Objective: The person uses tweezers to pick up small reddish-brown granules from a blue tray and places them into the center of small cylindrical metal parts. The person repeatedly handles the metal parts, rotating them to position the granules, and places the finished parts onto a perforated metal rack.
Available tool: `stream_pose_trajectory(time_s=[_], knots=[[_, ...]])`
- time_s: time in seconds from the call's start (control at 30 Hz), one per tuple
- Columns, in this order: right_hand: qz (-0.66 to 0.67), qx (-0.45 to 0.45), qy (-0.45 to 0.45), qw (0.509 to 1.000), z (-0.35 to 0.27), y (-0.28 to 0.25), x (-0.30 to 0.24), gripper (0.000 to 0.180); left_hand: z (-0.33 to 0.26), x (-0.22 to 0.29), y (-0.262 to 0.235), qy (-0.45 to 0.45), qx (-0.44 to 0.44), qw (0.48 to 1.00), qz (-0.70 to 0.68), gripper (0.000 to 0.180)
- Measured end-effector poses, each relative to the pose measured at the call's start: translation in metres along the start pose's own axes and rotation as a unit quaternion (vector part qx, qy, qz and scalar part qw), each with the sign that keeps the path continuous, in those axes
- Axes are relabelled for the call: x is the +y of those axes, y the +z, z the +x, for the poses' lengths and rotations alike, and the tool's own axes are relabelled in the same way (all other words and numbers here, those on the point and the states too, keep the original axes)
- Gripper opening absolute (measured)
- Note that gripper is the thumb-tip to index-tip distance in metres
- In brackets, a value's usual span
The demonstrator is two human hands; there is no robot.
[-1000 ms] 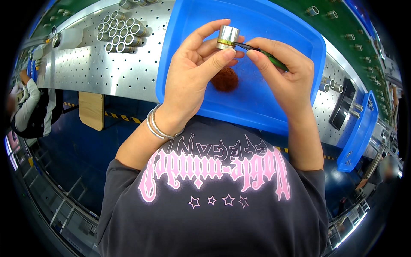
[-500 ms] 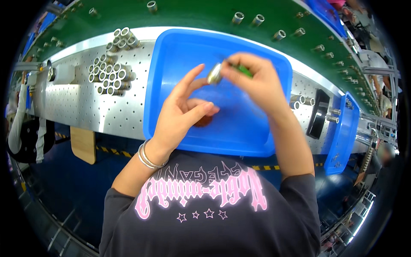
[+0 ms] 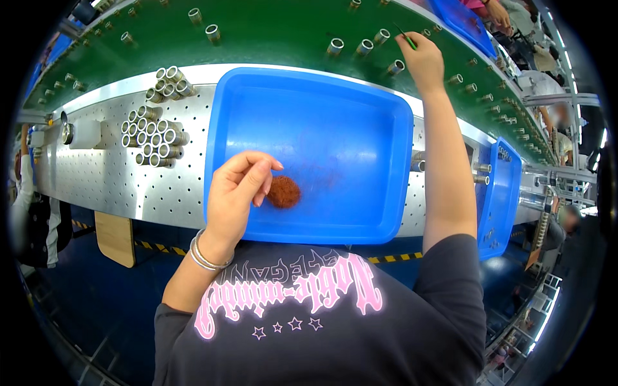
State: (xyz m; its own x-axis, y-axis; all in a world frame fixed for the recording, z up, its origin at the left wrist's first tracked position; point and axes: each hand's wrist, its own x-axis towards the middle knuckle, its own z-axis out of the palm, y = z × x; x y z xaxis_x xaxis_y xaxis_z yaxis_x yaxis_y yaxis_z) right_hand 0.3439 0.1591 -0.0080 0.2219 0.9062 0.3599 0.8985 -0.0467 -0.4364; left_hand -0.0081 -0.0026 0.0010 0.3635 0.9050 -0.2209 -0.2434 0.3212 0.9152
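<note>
The left hand (image 3: 237, 193) hovers with loosely curled, empty fingers over the near edge of the blue plastic tray (image 3: 360, 219), just beside a rust-brown fibrous pad (image 3: 283, 192) lying inside. The right hand (image 3: 421, 58) reaches far across the green conveyor belt (image 3: 270, 32), grip pinched on a thin green tool (image 3: 405, 36) near small metal cylinders (image 3: 364, 46).

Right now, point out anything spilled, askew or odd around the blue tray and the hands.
Nothing looks damaged. A faint reddish smear of loose fibres streaks the blue tray floor beside the rust-brown fibre clump at the left hand. The metal sleeves lie heaped unevenly on the perforated bench. The right hand holds a thin green tool up at the green belt.
</note>
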Motion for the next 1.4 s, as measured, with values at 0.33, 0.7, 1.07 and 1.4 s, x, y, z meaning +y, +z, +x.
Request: stream_pose_trajectory(time_s=[0.33, 0.7, 1.07, 1.4], knots=[[0.024, -0.155, 0.046, 0.987, -0.052, -0.029, -0.048, 0.02, 0.013, 0.003, 0.016, 0.005, -0.029, 0.999, 0.037, 0.019], [0.332, -0.303, -0.043, 0.892, -0.141, -0.035, -0.143, 0.014, 0.012, 0.0, 0.013, 0.03, -0.036, 0.999, 0.012, 0.048], [0.229, -0.167, -0.245, 0.927, -0.168, -0.026, -0.167, 0.015, 0.005, -0.004, 0.012, 0.118, -0.01, 0.987, 0.106, 0.047], [0.438, -0.289, 0.033, 0.851, -0.173, -0.04, -0.147, 0.011, 0.005, 0.002, 0.005, -0.042, -0.044, 0.973, -0.221, 0.044]])
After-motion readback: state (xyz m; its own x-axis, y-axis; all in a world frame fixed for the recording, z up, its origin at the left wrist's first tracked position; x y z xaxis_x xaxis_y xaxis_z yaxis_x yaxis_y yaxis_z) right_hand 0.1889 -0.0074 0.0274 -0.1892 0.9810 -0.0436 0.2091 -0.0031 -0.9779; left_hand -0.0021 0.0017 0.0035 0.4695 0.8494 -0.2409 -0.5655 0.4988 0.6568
